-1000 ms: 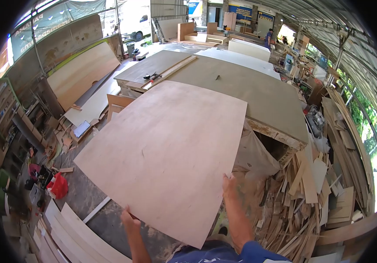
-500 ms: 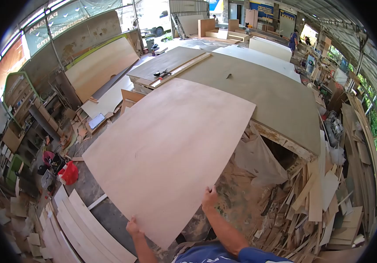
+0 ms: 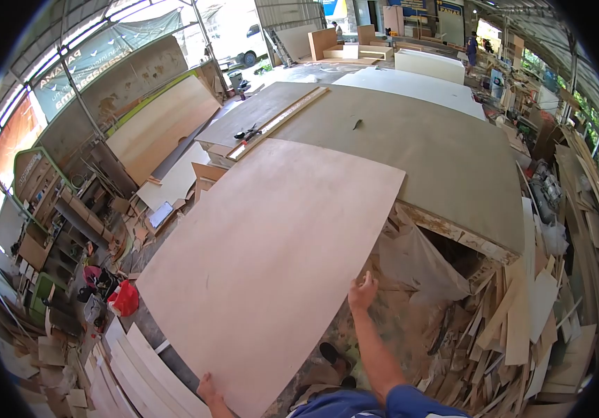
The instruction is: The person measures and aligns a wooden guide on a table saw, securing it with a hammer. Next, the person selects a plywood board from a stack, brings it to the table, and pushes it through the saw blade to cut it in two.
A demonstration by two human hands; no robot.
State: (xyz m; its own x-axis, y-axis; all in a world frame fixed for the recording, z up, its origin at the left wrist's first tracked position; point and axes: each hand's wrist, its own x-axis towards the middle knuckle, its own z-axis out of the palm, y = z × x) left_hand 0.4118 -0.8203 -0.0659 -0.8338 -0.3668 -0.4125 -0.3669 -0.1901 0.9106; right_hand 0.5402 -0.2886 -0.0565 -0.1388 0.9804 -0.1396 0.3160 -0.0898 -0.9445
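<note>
A large thin pinkish wood sheet point(image 3: 271, 258) slants from near my body up to the big grey-green worktable point(image 3: 397, 132), its far edge lying over the table's near edge. At the sheet's lower left edge, my left hand point(image 3: 210, 390) holds it, with part of the fingers hidden. My right hand point(image 3: 363, 291) grips the right edge, about midway along. Beyond the sheet, a long narrow wood strip point(image 3: 282, 120) lies across the table, with a black and red tool point(image 3: 246, 134) beside it. A small dark object point(image 3: 357, 125) rests further right.
Scrap wood point(image 3: 515, 313) is heaped at the right. Long pale boards point(image 3: 149, 369) lie at the lower left, near a red bag point(image 3: 124, 298). Plastic sheeting point(image 3: 421, 265) hangs below the table's near edge. A person point(image 3: 471, 49) stands in the far background.
My right hand has moved further up the sheet's right edge since half a second ago. My left hand and the sheet's near corner are lower in view. The camera view has also shifted.
</note>
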